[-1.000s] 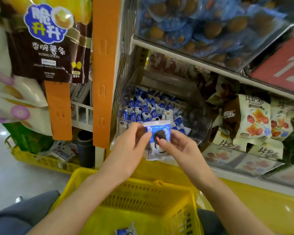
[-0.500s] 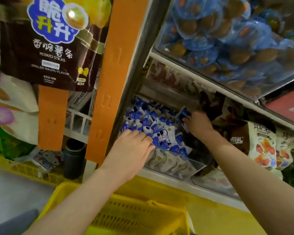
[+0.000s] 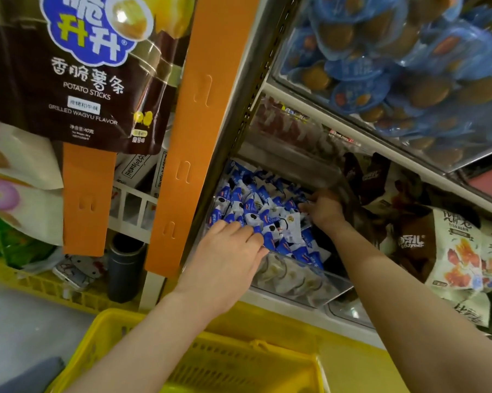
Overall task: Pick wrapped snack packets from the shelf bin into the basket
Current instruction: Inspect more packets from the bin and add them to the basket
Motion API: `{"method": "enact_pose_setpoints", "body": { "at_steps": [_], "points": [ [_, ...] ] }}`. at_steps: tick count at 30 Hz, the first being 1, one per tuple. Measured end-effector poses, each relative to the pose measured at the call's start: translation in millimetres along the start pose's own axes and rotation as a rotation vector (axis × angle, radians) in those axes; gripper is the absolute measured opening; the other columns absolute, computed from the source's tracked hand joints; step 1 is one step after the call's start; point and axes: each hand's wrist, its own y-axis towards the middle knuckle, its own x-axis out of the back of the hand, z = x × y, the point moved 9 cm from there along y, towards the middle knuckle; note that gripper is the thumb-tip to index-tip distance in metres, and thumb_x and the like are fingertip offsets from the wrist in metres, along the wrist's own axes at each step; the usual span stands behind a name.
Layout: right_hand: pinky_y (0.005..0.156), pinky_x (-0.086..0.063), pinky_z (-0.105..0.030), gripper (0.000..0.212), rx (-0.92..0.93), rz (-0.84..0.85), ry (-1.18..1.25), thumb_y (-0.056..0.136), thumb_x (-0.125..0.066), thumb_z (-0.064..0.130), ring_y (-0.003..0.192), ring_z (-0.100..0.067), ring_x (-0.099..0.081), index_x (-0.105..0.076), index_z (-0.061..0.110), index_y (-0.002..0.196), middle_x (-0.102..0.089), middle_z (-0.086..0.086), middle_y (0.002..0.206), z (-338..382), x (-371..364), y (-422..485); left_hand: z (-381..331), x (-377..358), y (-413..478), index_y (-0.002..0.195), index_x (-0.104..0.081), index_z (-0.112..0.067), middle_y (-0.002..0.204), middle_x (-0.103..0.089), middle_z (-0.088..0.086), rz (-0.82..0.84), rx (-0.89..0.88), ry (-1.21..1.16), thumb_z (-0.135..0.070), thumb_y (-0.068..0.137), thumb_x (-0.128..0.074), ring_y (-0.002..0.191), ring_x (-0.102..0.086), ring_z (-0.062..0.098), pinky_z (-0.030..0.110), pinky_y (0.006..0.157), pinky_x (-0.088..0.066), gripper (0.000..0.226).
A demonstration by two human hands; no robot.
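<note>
A clear shelf bin point(image 3: 295, 279) holds a heap of blue and white wrapped snack packets point(image 3: 253, 205). My left hand point(image 3: 227, 259) reaches over the bin's front wall, and its fingers lie fairly straight on the packets at the near left. My right hand point(image 3: 325, 209) is deeper in the bin at the right side. Its fingers are curled into the heap around a packet, which they mostly hide. The yellow basket point(image 3: 111, 324) sits below my forearms at the bottom of the view; its inside is out of view.
An orange upright strip point(image 3: 182, 165) borders the bin on the left, with a hanging potato stick bag point(image 3: 83, 80) beyond it. The shelf above carries blue wrapped snacks point(image 3: 380, 66). Larger snack bags point(image 3: 460, 251) lie right of the bin. A yellow crate point(image 3: 40, 285) stands at lower left.
A second ago both hands held one packet above the basket. Both hands have since moved up into the bin, the right one reaching deeper, and the view has tilted up toward the shelf.
</note>
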Motion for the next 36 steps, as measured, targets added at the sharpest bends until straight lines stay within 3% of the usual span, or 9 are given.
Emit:
{"method": "enact_pose_setpoints", "body": {
  "at_steps": [2,4,7,14,19,23,28,32,36],
  "points": [
    [0.088,-0.043,-0.033,0.037,-0.015,-0.017,0.124,0.086,-0.064,0.015,0.109,-0.031,-0.056,-0.055,-0.002,0.118,-0.058,-0.019,0.121,-1,0,1,-1,0,0,0.100,-0.066,-0.021,0.093,-0.068,-0.005,-0.002,-0.001,0.002,-0.035,0.093,-0.023,0.086,-0.060,0.014,0.032,0.084,-0.044,0.046],
    [0.090,-0.043,-0.032,0.035,-0.026,-0.017,0.193,0.086,-0.064,0.015,0.095,-0.026,-0.058,-0.056,-0.003,0.115,-0.060,-0.015,0.106,-2,0,0,-1,0,0,0.101,-0.065,-0.022,0.094,-0.068,-0.005,0.004,0.001,0.003,-0.035,0.093,-0.022,0.087,-0.060,0.013,0.032,0.084,-0.044,0.046],
    [0.078,-0.046,-0.031,0.015,0.003,0.062,0.077,0.088,-0.062,0.017,0.081,-0.022,-0.054,-0.062,0.003,0.081,-0.053,-0.004,0.072,1,-3,2,0,-2,1,0.109,-0.061,-0.023,0.102,-0.065,-0.005,0.014,0.004,-0.013,-0.037,0.093,-0.014,0.094,-0.058,0.013,0.033,0.090,-0.039,0.051],
    [0.085,-0.044,-0.031,0.014,0.039,0.175,-0.153,0.088,-0.059,0.007,0.103,-0.028,-0.056,-0.061,0.000,0.100,-0.061,-0.017,0.108,2,-11,5,0,-3,1,0.121,-0.052,-0.025,0.115,-0.059,-0.007,0.019,-0.002,-0.032,-0.039,0.091,-0.005,0.106,-0.051,0.012,0.031,0.097,-0.031,0.057],
    [0.075,-0.043,-0.031,0.019,0.184,0.061,-0.156,0.096,-0.046,0.019,0.086,-0.021,-0.057,-0.060,0.007,0.100,-0.062,-0.012,0.102,25,-1,6,8,5,-1,0.114,-0.057,-0.024,0.108,-0.063,-0.007,-0.019,0.000,-0.081,-0.041,0.092,-0.011,0.100,-0.054,0.011,0.030,0.095,-0.035,0.054],
    [0.073,-0.038,-0.026,0.022,0.377,0.055,0.004,0.098,-0.042,0.025,0.078,-0.012,-0.051,-0.056,0.014,0.111,-0.060,-0.008,0.104,77,-8,10,12,10,-1,0.096,-0.067,-0.021,0.087,-0.068,-0.006,-0.077,-0.037,-0.043,-0.038,0.094,-0.023,0.081,-0.061,0.012,0.031,0.080,-0.049,0.048],
    [0.085,-0.035,-0.027,0.031,0.364,0.135,0.113,0.098,-0.043,0.025,0.109,-0.023,-0.054,-0.055,0.010,0.123,-0.057,-0.011,0.125,116,-36,29,11,12,-3,0.087,-0.069,-0.022,0.076,-0.067,-0.008,-0.150,-0.114,-0.022,-0.032,0.092,-0.027,0.070,-0.060,0.010,0.025,0.070,-0.049,0.043],
    [0.076,-0.033,-0.026,0.033,0.336,0.187,0.059,0.097,-0.045,0.027,0.100,-0.028,-0.057,-0.060,0.000,0.109,-0.061,-0.019,0.112,128,-62,44,10,13,-2,0.087,-0.068,-0.023,0.076,-0.066,-0.008,-0.175,-0.136,-0.039,-0.030,0.092,-0.031,0.070,-0.060,0.009,0.024,0.070,-0.047,0.038],
    [0.075,-0.038,-0.027,0.026,0.271,0.146,0.053,0.095,-0.050,0.022,0.094,-0.026,-0.059,-0.066,0.003,0.100,-0.065,-0.016,0.104,127,-71,51,13,12,-1,0.087,-0.066,-0.021,0.077,-0.065,-0.007,-0.160,-0.115,-0.074,-0.029,0.092,-0.033,0.072,-0.058,0.011,0.027,0.072,-0.046,0.035]
  ]
}}
